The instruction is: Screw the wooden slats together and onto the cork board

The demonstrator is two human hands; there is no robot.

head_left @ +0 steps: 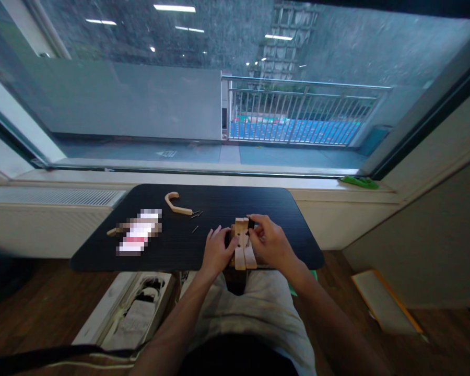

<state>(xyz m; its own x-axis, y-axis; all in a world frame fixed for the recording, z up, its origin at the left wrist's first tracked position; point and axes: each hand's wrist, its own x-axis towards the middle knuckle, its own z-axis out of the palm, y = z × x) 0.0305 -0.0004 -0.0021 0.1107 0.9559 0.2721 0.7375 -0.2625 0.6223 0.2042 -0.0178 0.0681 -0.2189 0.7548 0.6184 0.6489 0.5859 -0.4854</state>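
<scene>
wooden assembly (243, 248) was stood at the near edge of the black table (266, 201) | left hand (218, 251) was clasped on its left side | right hand (269, 243) was pinched on a small dark part (251, 223) at its top | curved wooden piece (176, 204) and screws (197, 213) were seen farther back

Hands: you have two at the near edge of the black tabletop (258, 201), your left hand (216, 251) and your right hand (269, 241).
Wooden assemblies: one slatted wooden assembly (241, 255) at that same near edge, showing you two pale slats on top.
Small black parts: one small black part (251, 223), at your right fingertips.
Curved wooden pieces: one curved wooden piece (175, 203), far left on the tabletop.
Dark screws: about three dark screws (197, 213) mid-tabletop; too small for you to count surely.
Blurred packets: one blurred packet (139, 236), left on the tabletop.
Open boxes: one open box (133, 313), under the tabletop's near left edge.
Green objects: one green object (359, 181), beyond the tabletop's far right corner.
</scene>
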